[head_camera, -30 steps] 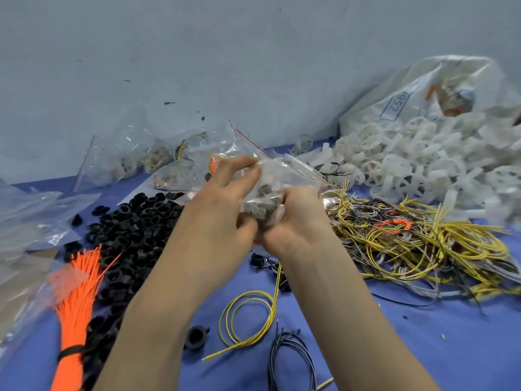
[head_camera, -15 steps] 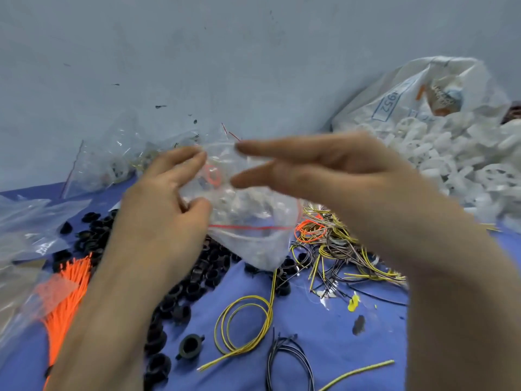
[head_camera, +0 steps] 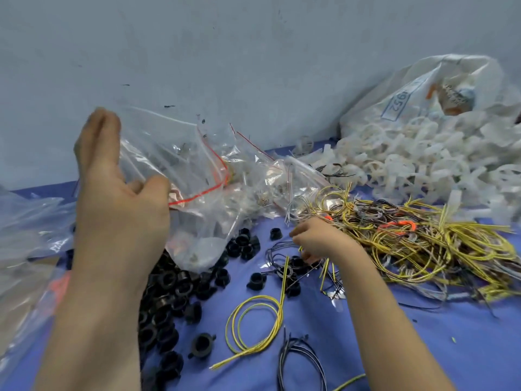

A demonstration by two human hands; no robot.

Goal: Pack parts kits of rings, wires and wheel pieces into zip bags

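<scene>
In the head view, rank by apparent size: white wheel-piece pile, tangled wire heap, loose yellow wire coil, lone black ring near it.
1. white wheel-piece pile and tangled wire heap: alike, both cut by the frame edge.
2. loose yellow wire coil.
3. lone black ring.

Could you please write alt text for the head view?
A person's left hand holds up a clear zip bag while the right hand reaches into tangled wires on a blue table. Black rings lie beneath; white wheel pieces are heaped behind.

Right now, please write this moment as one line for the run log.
left hand: holds zip bag raised | right hand: down at wire pile edge, grasp unclear | black rings: loose on blue table
</scene>
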